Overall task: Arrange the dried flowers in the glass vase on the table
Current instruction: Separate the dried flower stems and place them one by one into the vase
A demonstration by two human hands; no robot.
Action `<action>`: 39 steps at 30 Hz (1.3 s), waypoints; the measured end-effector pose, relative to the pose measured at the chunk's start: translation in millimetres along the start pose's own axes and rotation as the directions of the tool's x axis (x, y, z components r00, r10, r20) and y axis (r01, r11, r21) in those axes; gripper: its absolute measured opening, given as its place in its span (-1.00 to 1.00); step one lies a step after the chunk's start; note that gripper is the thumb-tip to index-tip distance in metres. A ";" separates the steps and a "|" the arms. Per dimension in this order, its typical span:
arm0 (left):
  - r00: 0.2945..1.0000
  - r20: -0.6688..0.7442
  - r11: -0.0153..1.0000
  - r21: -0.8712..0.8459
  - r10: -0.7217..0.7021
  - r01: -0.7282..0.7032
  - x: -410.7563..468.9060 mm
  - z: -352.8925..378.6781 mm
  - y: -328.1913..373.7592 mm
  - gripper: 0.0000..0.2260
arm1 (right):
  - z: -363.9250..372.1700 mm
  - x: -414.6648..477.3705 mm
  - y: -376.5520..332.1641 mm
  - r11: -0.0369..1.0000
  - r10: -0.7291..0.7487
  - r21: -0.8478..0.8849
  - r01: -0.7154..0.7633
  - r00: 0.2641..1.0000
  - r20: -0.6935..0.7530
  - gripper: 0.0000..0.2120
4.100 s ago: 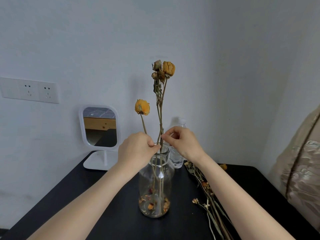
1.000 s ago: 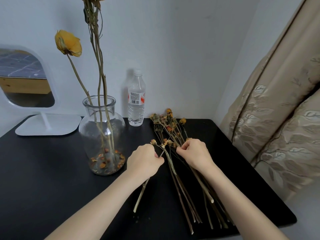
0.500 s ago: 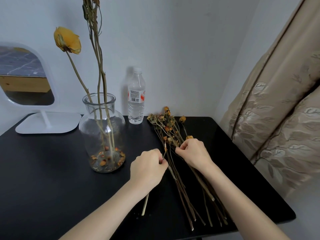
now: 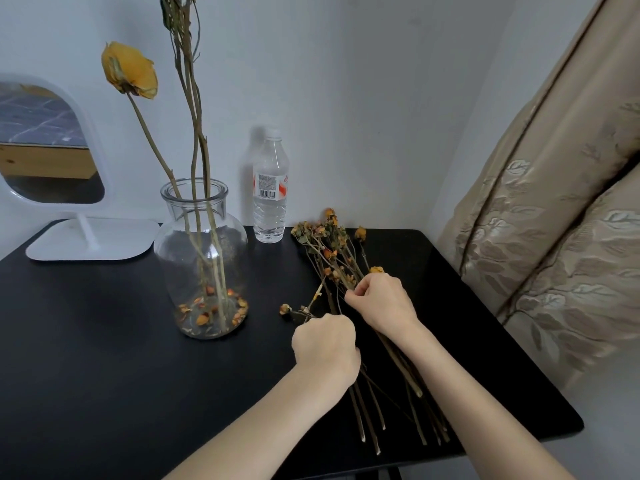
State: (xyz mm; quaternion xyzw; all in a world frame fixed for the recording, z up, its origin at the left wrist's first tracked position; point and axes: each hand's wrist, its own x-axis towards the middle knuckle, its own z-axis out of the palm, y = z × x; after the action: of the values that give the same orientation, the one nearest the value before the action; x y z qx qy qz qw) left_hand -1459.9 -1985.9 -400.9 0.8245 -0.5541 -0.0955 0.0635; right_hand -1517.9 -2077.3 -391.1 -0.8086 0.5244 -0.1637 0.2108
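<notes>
A clear glass vase (image 4: 201,258) stands on the black table (image 4: 86,341), left of centre. It holds several tall dried stems; one bears a yellow dried rose (image 4: 130,70). Loose petals lie on its bottom. To its right a pile of dried flowers (image 4: 332,251) lies flat on the table, heads toward the wall. My left hand (image 4: 325,348) grips a thin stem from the pile, whose small bud (image 4: 285,309) points left. My right hand (image 4: 381,303) pinches stems in the middle of the pile.
A plastic water bottle (image 4: 270,188) stands by the wall behind the pile. A white standing mirror (image 4: 48,150) is at the back left. A beige patterned curtain (image 4: 554,220) hangs close to the table's right edge.
My hands left the vase and went to the pile. My left hand has since slid right along its stem, whose head now points left. My right hand stays on the pile.
</notes>
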 end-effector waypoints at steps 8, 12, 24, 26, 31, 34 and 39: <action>0.996 -0.076 0.974 -0.223 -0.045 0.027 -1.0 -8.2 -26.7 -0.63 | -7.9 -1.3 -3.9 0.994 -0.061 0.082 0.066 0.996 -0.069 -0.85; 0.992 -0.111 0.926 -0.377 -0.058 0.012 4.4 -12.6 -37.6 -0.60 | -14.7 -0.6 -5.4 0.991 -0.067 0.110 0.082 0.989 -0.133 -0.86; 0.977 -0.211 0.832 -0.549 -0.044 -0.081 -0.8 -14.3 -46.4 -0.68 | -17.2 0.8 -5.3 0.992 -0.082 -0.110 0.062 0.978 -0.189 -0.84; 0.973 -0.227 0.818 -0.567 -0.047 -0.093 -2.9 -15.1 -46.8 -0.68 | -16.9 1.5 -5.0 0.993 -0.066 -0.105 0.050 0.986 -0.156 -0.80; 0.967 -0.247 0.768 -0.631 -0.067 -0.108 -6.5 -19.3 -43.9 -0.69 | -17.3 0.3 -6.0 0.994 -0.050 -0.101 0.039 0.993 -0.103 -0.73; 0.962 -0.258 0.738 -0.666 -0.089 -0.110 -7.0 -21.6 -44.1 -0.69 | -16.9 -0.2 -6.9 0.993 -0.047 -0.117 0.037 0.995 -0.083 -0.71; 0.962 -0.260 0.699 -0.703 -0.084 -0.129 -11.3 -21.9 -46.0 -0.72 | -15.7 0.7 -5.8 0.994 -0.066 -0.094 0.057 0.994 -0.091 -0.75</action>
State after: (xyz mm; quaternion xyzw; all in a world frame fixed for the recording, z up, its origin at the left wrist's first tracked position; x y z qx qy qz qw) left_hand -1417.6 -1958.1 -388.3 0.7333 -0.4694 -0.1877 0.4546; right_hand -1520.8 -2078.5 -374.5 -0.8246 0.5156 -0.1836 0.1435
